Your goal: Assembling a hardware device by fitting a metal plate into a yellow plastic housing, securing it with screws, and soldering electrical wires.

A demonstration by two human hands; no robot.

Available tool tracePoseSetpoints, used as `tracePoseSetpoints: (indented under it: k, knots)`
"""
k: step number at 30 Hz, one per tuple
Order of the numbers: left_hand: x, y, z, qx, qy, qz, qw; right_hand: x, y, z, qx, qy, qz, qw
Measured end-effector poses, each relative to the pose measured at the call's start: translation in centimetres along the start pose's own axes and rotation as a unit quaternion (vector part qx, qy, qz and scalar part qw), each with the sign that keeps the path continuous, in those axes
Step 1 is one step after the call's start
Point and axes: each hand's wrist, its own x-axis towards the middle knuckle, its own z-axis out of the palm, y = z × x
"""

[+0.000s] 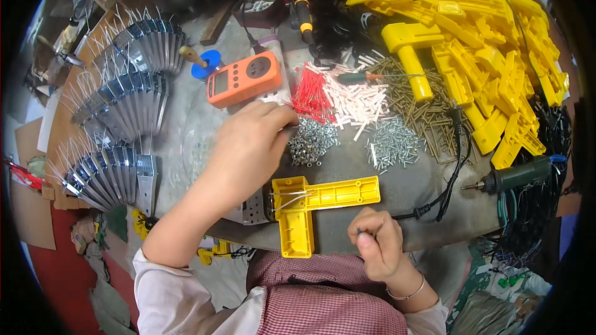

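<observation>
Table (406, 191): the grey top spreads in front of you; it bears all your parts.
Pile (490, 43): yellow shells heap at the far right, well apart from both your hands.
Shell (295, 220): it lies open side up at the near edge, in front of your body; its long arm runs left to right, rising slightly to the right; its shorter, wider limb points toward you.
Left hand (251, 142): it is beyond the shell and to its left, fingers bent down at the near edge of the red tubes (308, 96), beside the nuts; from its fingertips the shell lies toward you; you hide its grip, so I cannot tell whether it pinches anything.
Right hand (380, 248): it is the nearer hand to the shell, just below the free end of the long arm; from it the shell lies up and to your left; thumb and finger are pressed together on a dark bit.
Plate (253, 209): metal, at the shell's left end; white wires (292, 201) lie in the shell's corner.
Nuts (313, 142): loose, beyond the shell.
Dark bit (359, 231): too small to identify.
</observation>
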Motion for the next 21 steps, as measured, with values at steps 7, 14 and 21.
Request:
tracePoseSetpoints:
  k: [7, 14, 21]
  knots:
    - [4.9, 0.5, 5.3, 0.134, -0.071, 0.033, 0.988, -0.2, 0.1, -0.7, 0.029, 0.006, -0.007, 1.000]
    - [5.9, -0.7, 4.8, 0.044, -0.100, -0.099, 0.989, 0.2, 0.0, -1.6, -0.008, -0.031, -0.035, 0.999]
    - [4.7, -0.7, 2.7, 0.009, -0.062, -0.084, 0.994, 0.6, -1.1, -0.7, 0.029, 0.024, 0.042, 0.998]
